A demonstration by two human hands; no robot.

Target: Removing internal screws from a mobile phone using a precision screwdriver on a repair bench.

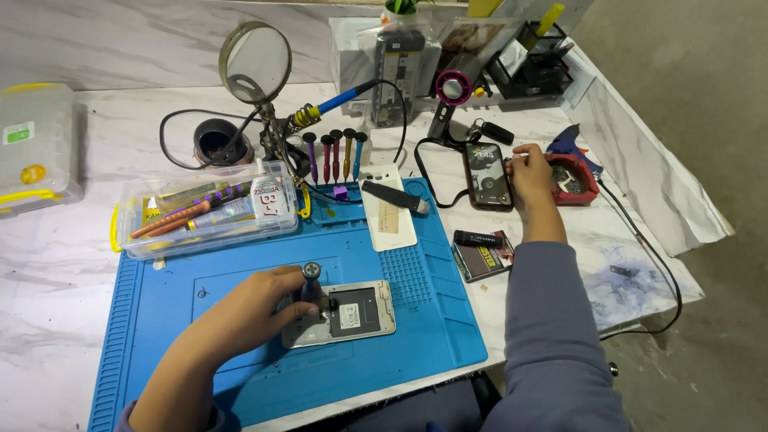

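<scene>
An opened silver phone (356, 312) lies back-side up on the blue work mat (432, 320). My left hand (256, 308) rests on the phone's left end and grips a small dark screwdriver (310, 282) standing upright on it. My right hand (530, 172) reaches across to a second phone (486, 176) with a lit screen on the marble table, fingers touching its right edge, holding nothing. Just right of that hand sits a red tray (578, 178).
A clear plastic box of tools (204, 212) sits at the mat's top left. Behind stand a magnifier stand (256, 64), a soldering iron (332, 106), a row of screwdrivers (334, 152) and a hot air tool (452, 92). A white card (388, 210), brush and black lighter (478, 238) lie nearby.
</scene>
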